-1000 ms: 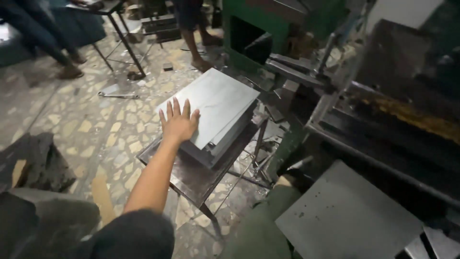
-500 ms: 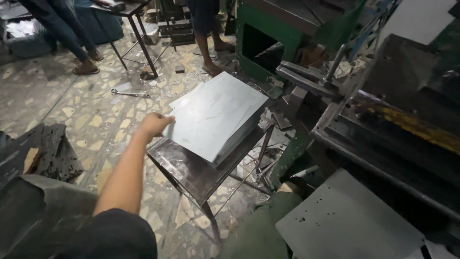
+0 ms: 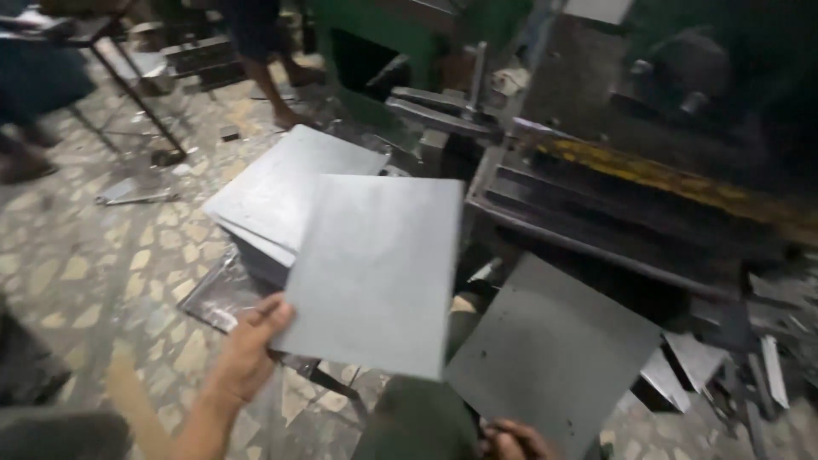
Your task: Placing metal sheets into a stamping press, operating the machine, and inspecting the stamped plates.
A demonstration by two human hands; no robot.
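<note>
My left hand (image 3: 249,347) grips the lower left corner of a grey metal sheet (image 3: 375,273) and holds it lifted and tilted over my lap. Behind it a stack of grey metal sheets (image 3: 281,183) rests on a small metal stand (image 3: 220,300). My right hand (image 3: 511,441) shows at the bottom edge, fingers curled at the lower corner of a darker metal sheet (image 3: 554,349) that lies slanted by my knee (image 3: 417,422).
A large machine with a long dark bed (image 3: 630,204) and green body (image 3: 383,51) fills the right and back. Metal offcuts (image 3: 724,358) lie at the right. Another person's feet (image 3: 294,111) stand on the stone-patterned floor (image 3: 77,255) at the back.
My left hand has taken the top sheet off the stack and drawn it toward me. The view has swung right, and my right hand on the darker sheet has come into view.
</note>
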